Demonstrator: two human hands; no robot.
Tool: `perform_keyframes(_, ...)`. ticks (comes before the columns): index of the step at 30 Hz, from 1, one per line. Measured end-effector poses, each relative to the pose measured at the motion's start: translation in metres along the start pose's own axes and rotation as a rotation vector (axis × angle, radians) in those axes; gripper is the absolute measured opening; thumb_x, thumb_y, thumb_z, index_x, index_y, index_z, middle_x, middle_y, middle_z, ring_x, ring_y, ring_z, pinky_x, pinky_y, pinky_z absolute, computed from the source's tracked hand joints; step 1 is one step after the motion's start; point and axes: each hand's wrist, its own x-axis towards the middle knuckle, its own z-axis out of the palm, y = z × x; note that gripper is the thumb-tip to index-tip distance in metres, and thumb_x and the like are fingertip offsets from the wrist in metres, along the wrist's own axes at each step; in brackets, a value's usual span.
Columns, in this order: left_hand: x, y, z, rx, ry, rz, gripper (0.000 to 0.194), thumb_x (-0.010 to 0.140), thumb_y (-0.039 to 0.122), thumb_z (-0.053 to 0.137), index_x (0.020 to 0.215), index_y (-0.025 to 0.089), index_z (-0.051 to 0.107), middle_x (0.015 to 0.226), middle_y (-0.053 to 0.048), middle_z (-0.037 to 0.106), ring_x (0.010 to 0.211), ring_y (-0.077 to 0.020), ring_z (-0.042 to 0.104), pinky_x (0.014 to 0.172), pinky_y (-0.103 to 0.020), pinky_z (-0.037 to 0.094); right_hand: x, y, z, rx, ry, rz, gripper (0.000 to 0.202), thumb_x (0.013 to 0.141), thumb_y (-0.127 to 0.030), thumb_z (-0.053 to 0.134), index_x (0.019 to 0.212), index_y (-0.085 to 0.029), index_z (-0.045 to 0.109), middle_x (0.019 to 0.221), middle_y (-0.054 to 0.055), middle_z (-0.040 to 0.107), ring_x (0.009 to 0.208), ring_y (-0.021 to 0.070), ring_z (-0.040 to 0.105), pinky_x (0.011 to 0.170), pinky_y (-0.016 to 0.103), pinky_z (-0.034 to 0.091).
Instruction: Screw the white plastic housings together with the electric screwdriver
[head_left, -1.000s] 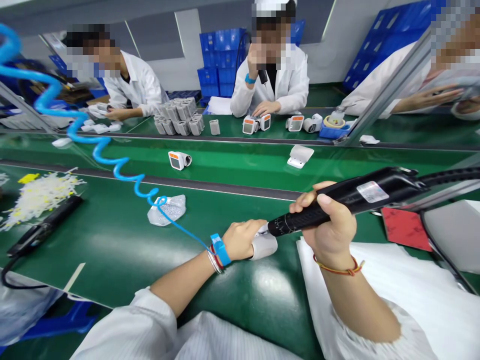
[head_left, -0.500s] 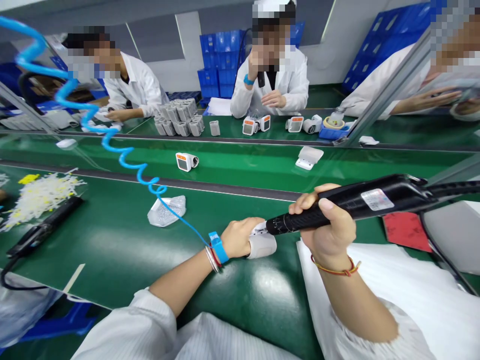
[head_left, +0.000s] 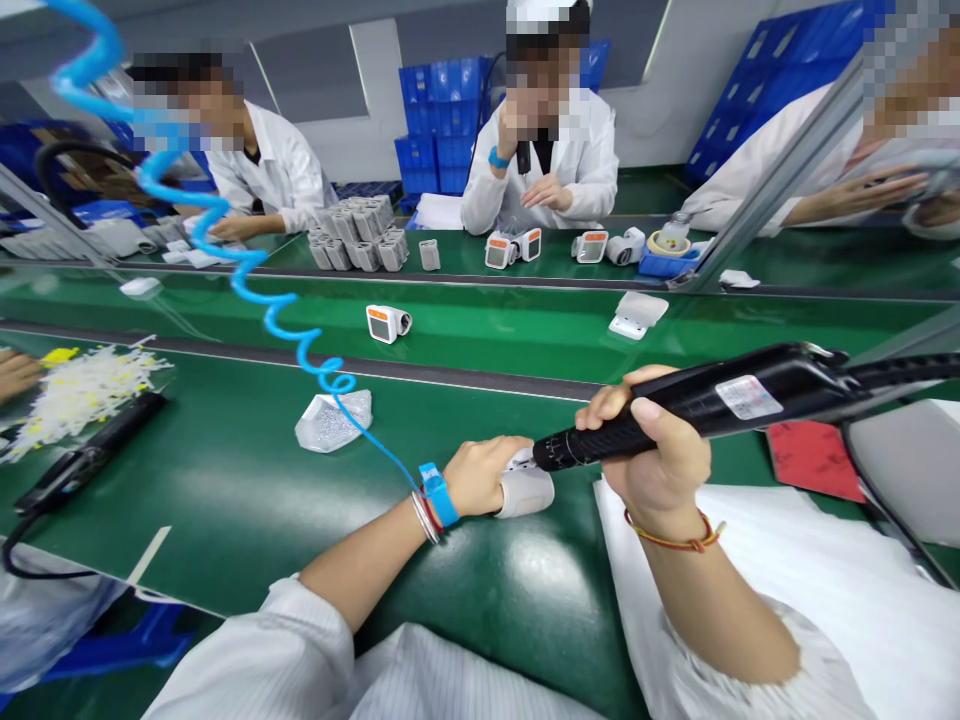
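A pale device (head_left: 528, 494) with smooth, curved sides sits near the frame's centre, the left grip (head_left: 484, 478) clasped on it. The right grip (head_left: 660, 440) wraps a black, tapering driver (head_left: 712, 400), its nose at the device. Below spreads a glossy green tabletop (head_left: 300, 520); blue plastic crates (head_left: 454, 100) stack at upper centre. The driver's label (head_left: 748, 397) is too small to read.

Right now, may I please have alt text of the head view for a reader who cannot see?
A person's right hand holds a black handheld tool against a small white device, gripped by the left hand at a green table. Beyond a green belt are co-workers in white.
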Motion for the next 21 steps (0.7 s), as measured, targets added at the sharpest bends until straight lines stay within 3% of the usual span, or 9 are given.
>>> perform_keyframes(21, 0.0025, 0.0025, -0.0025, 0.040, -0.051, 0.008, 0.040, 0.081, 0.036, 0.053, 0.118, 0.019, 0.049, 0.105, -0.004, 0.065, 0.089, -0.0183, 0.064, 0.075, -0.028, 0.050, 0.0018, 0.0012, -0.0001, 0.007, 0.007, 0.006, 0.014, 0.068, -0.025, 0.062, 0.077, -0.019, 0.053, 0.056, -0.002, 0.053, 0.048, 0.0140, 0.050, 0.048, 0.028, 0.044)
